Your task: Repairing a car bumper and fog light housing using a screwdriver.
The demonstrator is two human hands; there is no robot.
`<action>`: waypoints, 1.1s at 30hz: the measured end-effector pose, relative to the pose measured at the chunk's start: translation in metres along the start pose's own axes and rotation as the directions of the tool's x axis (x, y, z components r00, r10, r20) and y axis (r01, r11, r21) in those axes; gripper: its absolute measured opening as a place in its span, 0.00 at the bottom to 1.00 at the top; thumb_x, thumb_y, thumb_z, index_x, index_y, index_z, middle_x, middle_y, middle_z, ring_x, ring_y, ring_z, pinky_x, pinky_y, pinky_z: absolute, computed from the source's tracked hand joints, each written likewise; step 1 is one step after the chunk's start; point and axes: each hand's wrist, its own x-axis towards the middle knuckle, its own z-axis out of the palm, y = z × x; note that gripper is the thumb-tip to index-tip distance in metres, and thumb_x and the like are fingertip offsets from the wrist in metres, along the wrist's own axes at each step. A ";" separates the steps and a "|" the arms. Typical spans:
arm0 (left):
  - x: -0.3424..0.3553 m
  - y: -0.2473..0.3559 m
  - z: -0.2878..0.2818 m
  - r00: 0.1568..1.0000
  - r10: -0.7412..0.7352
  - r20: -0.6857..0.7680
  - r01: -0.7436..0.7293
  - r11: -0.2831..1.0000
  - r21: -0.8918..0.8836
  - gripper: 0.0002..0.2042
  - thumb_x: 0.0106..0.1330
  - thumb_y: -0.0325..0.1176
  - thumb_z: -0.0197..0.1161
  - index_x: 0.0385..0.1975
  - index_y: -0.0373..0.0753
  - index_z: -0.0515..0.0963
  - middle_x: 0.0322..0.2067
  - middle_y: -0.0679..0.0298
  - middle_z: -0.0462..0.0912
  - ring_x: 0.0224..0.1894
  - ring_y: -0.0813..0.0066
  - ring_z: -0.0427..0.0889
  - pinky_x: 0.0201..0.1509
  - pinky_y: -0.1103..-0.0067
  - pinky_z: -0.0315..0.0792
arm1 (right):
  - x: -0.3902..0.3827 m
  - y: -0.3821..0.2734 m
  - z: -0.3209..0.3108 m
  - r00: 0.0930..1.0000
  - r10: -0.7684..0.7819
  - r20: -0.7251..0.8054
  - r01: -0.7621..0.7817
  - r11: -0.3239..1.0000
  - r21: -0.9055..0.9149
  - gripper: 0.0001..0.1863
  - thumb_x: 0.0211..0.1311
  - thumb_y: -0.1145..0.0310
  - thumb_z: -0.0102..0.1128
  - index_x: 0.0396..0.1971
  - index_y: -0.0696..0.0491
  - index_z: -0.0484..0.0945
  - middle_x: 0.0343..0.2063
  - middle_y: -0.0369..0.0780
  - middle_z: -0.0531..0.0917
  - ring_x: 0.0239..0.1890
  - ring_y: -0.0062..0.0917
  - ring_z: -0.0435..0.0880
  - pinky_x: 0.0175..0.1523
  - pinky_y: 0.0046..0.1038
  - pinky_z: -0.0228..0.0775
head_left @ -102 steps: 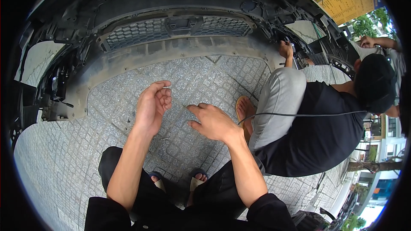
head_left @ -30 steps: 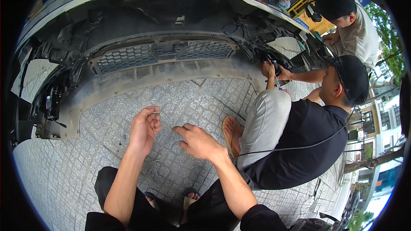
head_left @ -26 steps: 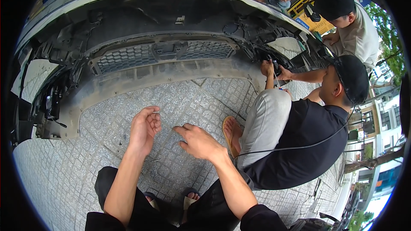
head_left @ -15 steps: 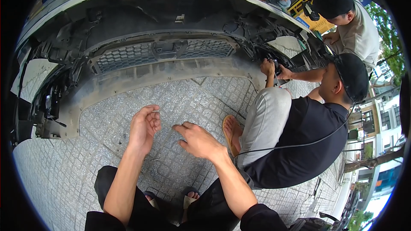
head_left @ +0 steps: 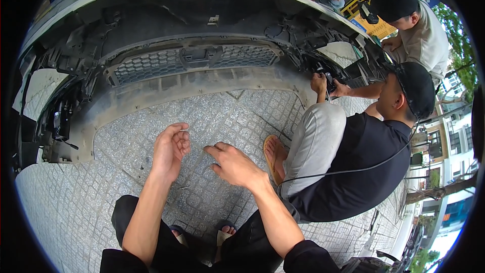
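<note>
I see my left hand (head_left: 171, 149) held up over the paving (head_left: 212, 116), its fingers curled loosely with thumb and forefinger tips pinched together on what looks like a thin wire (head_left: 184, 130); it is too fine for me to be sure. My right hand (head_left: 233, 164) sits just beside it at 3 o'clock, palm down, forefinger stretched toward the left hand and the other fingers bent under; I cannot tell whether it grips anything. Both hands hover above the patterned paving stones, apart from each other. At 12 o'clock from them lies a detached car bumper (head_left: 192, 86), inner side up, with its honeycomb grille (head_left: 151, 65) showing. At 3 o'clock a person in a black shirt and cap (head_left: 353, 162) crouches, both hands reaching into the bumper's right end (head_left: 323, 78). A thin black cable (head_left: 353, 169) runs across that person's shirt. Another person in a pale shirt (head_left: 419, 30) bends over at 1 o'clock.
</note>
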 end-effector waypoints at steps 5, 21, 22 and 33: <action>-0.002 0.005 0.000 1.000 0.001 -0.020 -0.001 1.000 0.012 0.09 0.69 0.34 0.51 0.41 0.36 0.73 0.24 0.70 0.73 0.25 0.81 0.69 0.32 0.82 0.66 | 0.004 -0.002 0.000 1.000 0.004 0.016 -0.004 1.000 0.002 0.24 0.55 0.77 0.58 0.54 0.62 0.72 0.44 0.53 0.77 0.47 0.47 0.79 0.53 0.40 0.75; 0.004 0.005 -0.002 1.000 -0.008 -0.017 0.008 1.000 0.002 0.09 0.70 0.33 0.50 0.41 0.35 0.73 0.25 0.69 0.74 0.26 0.82 0.70 0.33 0.82 0.67 | 0.006 0.006 0.002 0.996 0.059 0.072 -0.059 0.998 -0.003 0.26 0.56 0.72 0.61 0.56 0.59 0.71 0.45 0.51 0.78 0.49 0.45 0.79 0.54 0.38 0.73; 0.004 0.005 -0.001 1.000 -0.008 -0.004 0.008 1.000 0.020 0.10 0.70 0.35 0.51 0.42 0.36 0.73 0.26 0.70 0.74 0.26 0.82 0.69 0.34 0.82 0.67 | 0.005 0.007 0.001 0.995 0.059 0.076 -0.059 0.998 0.001 0.26 0.56 0.72 0.61 0.56 0.59 0.71 0.45 0.51 0.78 0.49 0.45 0.79 0.54 0.38 0.73; 0.002 0.013 -0.004 1.000 -0.006 0.016 0.006 1.000 -0.030 0.10 0.70 0.34 0.50 0.42 0.35 0.73 0.26 0.68 0.73 0.26 0.81 0.68 0.34 0.81 0.66 | 0.005 0.005 0.002 0.984 0.109 0.143 -0.103 0.993 -0.051 0.26 0.60 0.66 0.60 0.57 0.59 0.71 0.50 0.50 0.78 0.53 0.45 0.77 0.58 0.38 0.71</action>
